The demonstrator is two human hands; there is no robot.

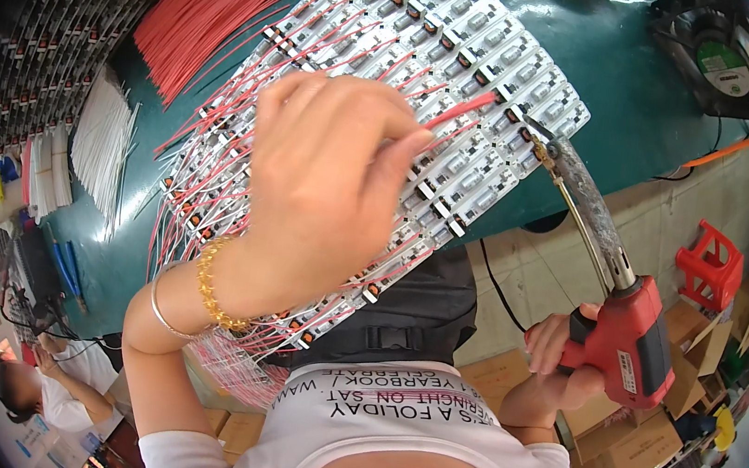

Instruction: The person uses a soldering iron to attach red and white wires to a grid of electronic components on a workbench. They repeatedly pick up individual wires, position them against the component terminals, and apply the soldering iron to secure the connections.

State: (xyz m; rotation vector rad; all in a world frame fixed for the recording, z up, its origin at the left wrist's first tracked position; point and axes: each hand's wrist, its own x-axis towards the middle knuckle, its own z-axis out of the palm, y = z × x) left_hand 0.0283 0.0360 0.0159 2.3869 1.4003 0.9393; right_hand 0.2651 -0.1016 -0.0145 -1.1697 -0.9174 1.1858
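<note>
My left hand is closed in a pinch on a small bunch of red wires, whose ends point right over a large panel of small circuit boards. Fingers of my right hand wrap the handle of a red and black soldering gun. Its long metal barrel reaches up and left, and the tip sits at the panel's right part, close to the wire ends. Whether tip and wire touch, I cannot tell. Many red and white wires are attached across the panel's left rows, partly hidden behind my left hand and wrist.
On the green table lie a pile of red wires and a bunch of white wires. More board panels stand at far left. A black fan is at back right. A red stool and cardboard boxes stand below.
</note>
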